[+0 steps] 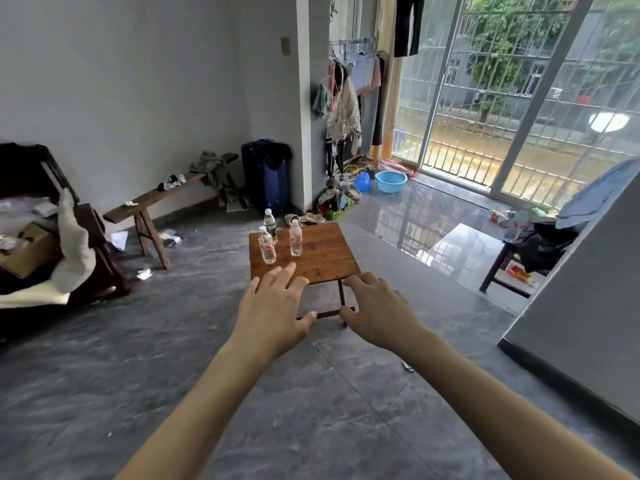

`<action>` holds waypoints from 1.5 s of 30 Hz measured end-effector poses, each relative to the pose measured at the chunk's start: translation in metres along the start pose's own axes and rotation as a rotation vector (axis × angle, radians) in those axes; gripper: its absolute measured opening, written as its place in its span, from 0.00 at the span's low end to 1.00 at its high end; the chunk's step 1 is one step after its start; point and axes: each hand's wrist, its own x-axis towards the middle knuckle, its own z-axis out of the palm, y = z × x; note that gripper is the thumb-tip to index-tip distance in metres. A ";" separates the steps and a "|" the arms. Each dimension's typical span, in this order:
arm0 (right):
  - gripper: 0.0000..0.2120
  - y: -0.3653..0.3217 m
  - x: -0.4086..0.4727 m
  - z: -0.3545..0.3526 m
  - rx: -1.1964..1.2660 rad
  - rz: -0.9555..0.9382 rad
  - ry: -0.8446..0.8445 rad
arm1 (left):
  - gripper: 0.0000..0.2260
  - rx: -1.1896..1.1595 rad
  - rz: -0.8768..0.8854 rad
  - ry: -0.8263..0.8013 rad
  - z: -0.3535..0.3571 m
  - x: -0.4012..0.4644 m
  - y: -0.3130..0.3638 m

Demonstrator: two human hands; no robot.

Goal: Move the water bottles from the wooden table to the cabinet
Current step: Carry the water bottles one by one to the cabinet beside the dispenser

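Three bottles (281,239) stand upright at the far left of the table (322,261). Both hands, left (273,306) and right (379,310), reach toward it spread wide and empty: the approach. Next, I'd say, step closer and grasp one.
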 end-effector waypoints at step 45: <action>0.22 0.042 0.533 0.056 0.082 0.033 -0.209 | 0.30 -0.086 -0.107 -0.107 0.062 0.497 -0.214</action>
